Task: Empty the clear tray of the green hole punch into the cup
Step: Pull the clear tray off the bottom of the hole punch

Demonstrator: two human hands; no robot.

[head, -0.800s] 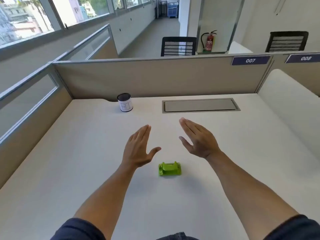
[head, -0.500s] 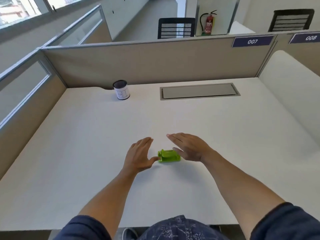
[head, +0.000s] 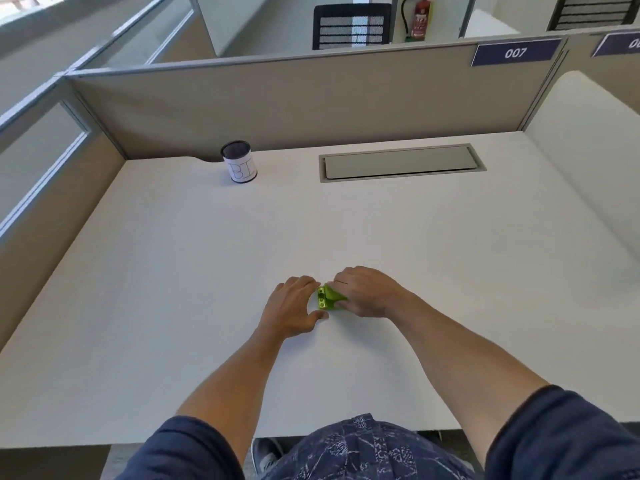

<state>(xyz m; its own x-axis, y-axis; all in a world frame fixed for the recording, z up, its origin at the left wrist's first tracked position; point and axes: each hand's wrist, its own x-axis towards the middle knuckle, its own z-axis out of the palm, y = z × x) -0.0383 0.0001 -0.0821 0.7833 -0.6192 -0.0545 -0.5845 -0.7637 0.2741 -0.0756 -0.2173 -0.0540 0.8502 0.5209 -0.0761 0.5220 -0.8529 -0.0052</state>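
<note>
My right hand (head: 369, 293) grips the green hole punch (head: 329, 298) near the desk's (head: 173, 271) front edge, left hand (head: 294, 308) open beside it, touching; it looks light, rigid, slippery plastic, best pinched by its sides, cup (head: 239, 162) far back-left.

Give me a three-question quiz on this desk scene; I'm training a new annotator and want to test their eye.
1. True or false: the cup stands beside the punch.
2. Which hand covers more of the punch? A) left hand B) right hand C) neither touches it
3. Fill in: the number on the partition sign is ___.

Key:
1. False. The cup stands far back on the desk by the partition; the punch lies near the person.
2. B. The right hand lies over the punch's right side; the left hand only meets its left edge.
3. 007
</note>
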